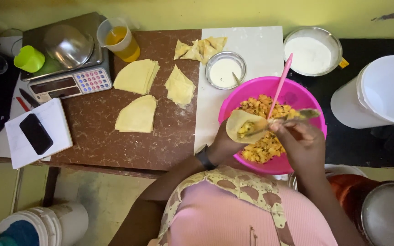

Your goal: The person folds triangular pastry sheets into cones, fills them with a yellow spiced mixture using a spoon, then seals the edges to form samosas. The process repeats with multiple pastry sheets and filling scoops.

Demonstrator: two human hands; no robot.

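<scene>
My left hand [224, 145] holds a pale pastry wrapper folded into a cone [241, 124], with yellow filling showing inside it. My right hand [299, 146] grips a spoon [292, 116] whose tip pushes filling into the cone. Both hands hover over a pink bowl [256, 86] of yellow filling, where a pink utensil [281, 84] leans on the rim. Stacks of cut wrappers [137, 76] [137, 115] [179, 87] lie on the brown table to the left. Several folded filled pastries [200, 48] rest on a white board [261, 50].
A small glass bowl of white paste [225, 70] sits by the pink bowl. A metal bowl of flour [311, 51] and a white bucket [379, 91] stand to the right. A weighing scale [67, 59], a cup of oil [119, 40], a green cup [29, 58], a phone on a notebook [36, 133] lie to the left.
</scene>
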